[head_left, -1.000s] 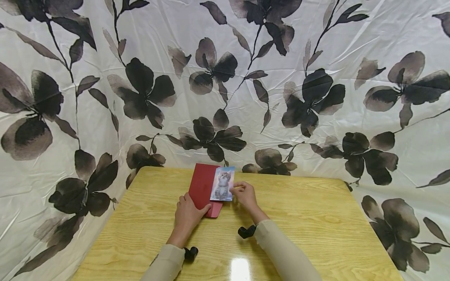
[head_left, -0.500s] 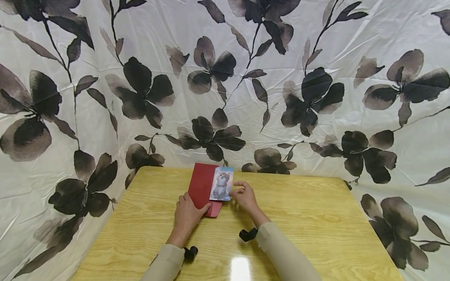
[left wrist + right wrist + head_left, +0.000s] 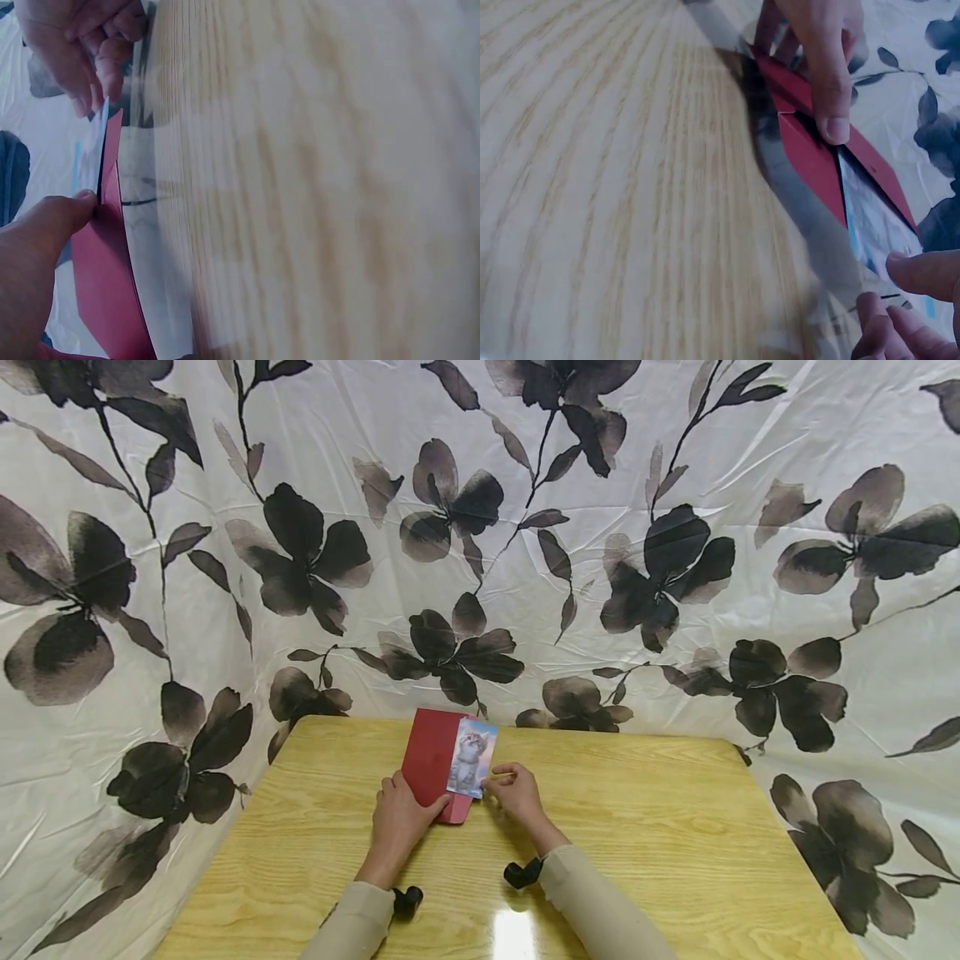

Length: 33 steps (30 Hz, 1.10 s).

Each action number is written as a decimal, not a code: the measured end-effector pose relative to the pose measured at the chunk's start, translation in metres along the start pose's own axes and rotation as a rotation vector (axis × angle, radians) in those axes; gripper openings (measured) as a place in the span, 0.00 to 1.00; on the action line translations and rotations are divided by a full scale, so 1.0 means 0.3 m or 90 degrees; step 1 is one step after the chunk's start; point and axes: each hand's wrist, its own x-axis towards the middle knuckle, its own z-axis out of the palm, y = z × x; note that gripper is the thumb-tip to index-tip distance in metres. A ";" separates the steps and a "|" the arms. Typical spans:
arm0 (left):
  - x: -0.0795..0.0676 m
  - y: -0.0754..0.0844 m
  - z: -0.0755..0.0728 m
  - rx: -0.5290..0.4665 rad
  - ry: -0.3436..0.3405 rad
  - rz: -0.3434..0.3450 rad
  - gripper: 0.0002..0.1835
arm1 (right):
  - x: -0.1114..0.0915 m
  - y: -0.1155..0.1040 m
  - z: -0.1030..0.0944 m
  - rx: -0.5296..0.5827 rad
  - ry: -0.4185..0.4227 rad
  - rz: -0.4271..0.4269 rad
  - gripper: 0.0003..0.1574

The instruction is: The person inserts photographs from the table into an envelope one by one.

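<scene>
A red envelope (image 3: 431, 752) is held by my left hand (image 3: 399, 817), thumb on its front and fingers behind. A card with a kitten picture (image 3: 471, 756) sits at the envelope's opening on the right, slightly tilted. In the right wrist view, part of the card (image 3: 877, 229) lies between the envelope's red layers (image 3: 810, 154); how deep it goes is hidden. My right hand (image 3: 519, 793) pinches the card's lower right edge between thumb and fingers. The left wrist view shows my left thumb (image 3: 56, 221) pressing near the card's edge.
Both hands work over a light wooden table (image 3: 675, 843), near its far edge. Behind it hangs a white cloth (image 3: 555, 643) with dark flowers. Black wrist cameras sit on the left wrist (image 3: 407, 902) and right wrist (image 3: 522, 873).
My right hand has shifted slightly down and left, and the card has tilted, its lower end now lower. The left hand and envelope have stayed nearly still.
</scene>
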 end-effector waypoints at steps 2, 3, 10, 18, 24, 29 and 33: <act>-0.001 -0.001 0.001 0.000 0.002 0.000 0.54 | -0.002 -0.002 0.003 -0.002 0.001 0.008 0.18; -0.001 -0.001 0.002 0.000 0.003 0.000 0.54 | -0.002 -0.004 0.005 0.001 0.000 0.009 0.18; 0.001 0.001 0.000 -0.002 0.005 0.001 0.53 | -0.003 -0.014 0.018 0.032 -0.020 0.013 0.18; -0.002 0.000 0.003 0.000 0.004 0.004 0.52 | -0.007 -0.022 0.033 0.029 0.013 -0.032 0.18; 0.002 -0.001 0.002 0.001 0.010 0.003 0.52 | -0.004 -0.027 0.055 0.034 0.049 -0.069 0.17; 0.002 -0.004 0.001 -0.001 0.004 0.003 0.53 | 0.003 -0.026 0.076 0.044 0.051 -0.073 0.16; 0.002 -0.006 0.003 -0.003 0.001 0.000 0.54 | 0.010 -0.032 0.091 0.043 0.047 -0.085 0.16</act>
